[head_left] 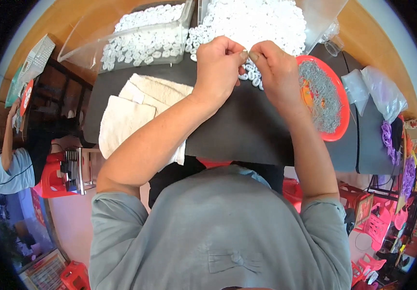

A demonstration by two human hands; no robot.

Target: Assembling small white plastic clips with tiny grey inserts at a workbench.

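My left hand (pixel 219 63) and right hand (pixel 275 67) pinch a tiny part (pixel 246 54) together between fingertips, above scattered white rings (pixel 249 77).

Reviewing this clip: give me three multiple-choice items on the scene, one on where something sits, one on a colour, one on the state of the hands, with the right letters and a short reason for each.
1. Where does the folded white towel lie?
A. on the dark mat, to the person's left of the hands
B. inside the red dish
C. on top of the clear tray

2. What colour is the round dish holding small grey metal parts?
A. blue
B. red
C. white

3. How are the left hand and right hand placed?
A. far apart at the table edges
B. resting flat on the towel
C. brought together, fingertips pinching a small piece between them

Answers:
1. A, the towel lies on the dark mat beside the left forearm.
2. B, its rim is bright red.
3. C, both hands meet above the mat near the heap of white rings.
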